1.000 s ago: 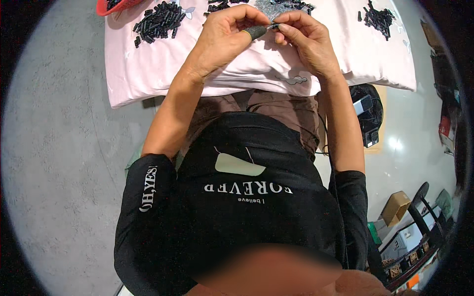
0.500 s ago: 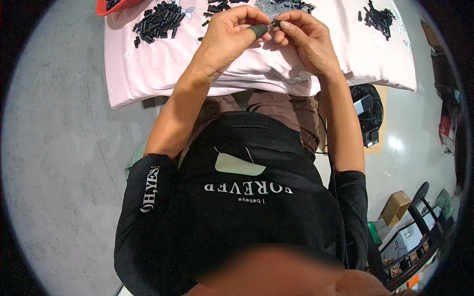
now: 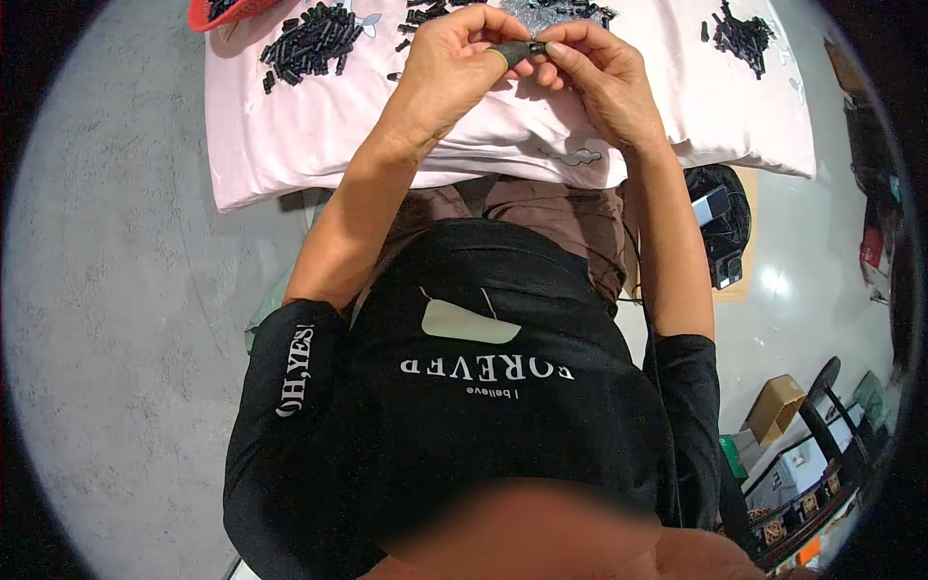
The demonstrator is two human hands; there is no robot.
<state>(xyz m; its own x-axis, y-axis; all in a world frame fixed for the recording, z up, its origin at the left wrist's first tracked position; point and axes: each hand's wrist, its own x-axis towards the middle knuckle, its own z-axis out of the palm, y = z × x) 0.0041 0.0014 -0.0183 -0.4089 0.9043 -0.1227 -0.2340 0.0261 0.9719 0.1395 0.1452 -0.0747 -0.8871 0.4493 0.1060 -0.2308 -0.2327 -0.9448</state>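
Over the far part of a pink cloth (image 3: 319, 145) both my hands meet, fingertips nearly touching. A small black cylindrical part (image 3: 536, 46) sits pinched between them, mostly hidden by the fingers. My left hand (image 3: 452, 72) is closed on its left end; its thumb wears a black finger cot (image 3: 507, 54) with a yellow edge. Thumb and index finger of my right hand (image 3: 607, 82) grip the other end. Just beyond the fingertips lies a heap of small shiny silvery pieces (image 3: 541, 14), with more black parts (image 3: 599, 14) beside it.
A big pile of black cylindrical parts (image 3: 311, 43) is at the far left, near a red basket (image 3: 237, 12). Another black pile (image 3: 742, 43) lies at the right. Beside my right forearm, a dark bag-like thing (image 3: 720, 222) holds a device. Boxes (image 3: 775, 408) stand lower right.
My left thumb has shifted up and right, straightening against the small black part. A bit of metal seen between the fingertips earlier is now covered. The right hand has barely moved.
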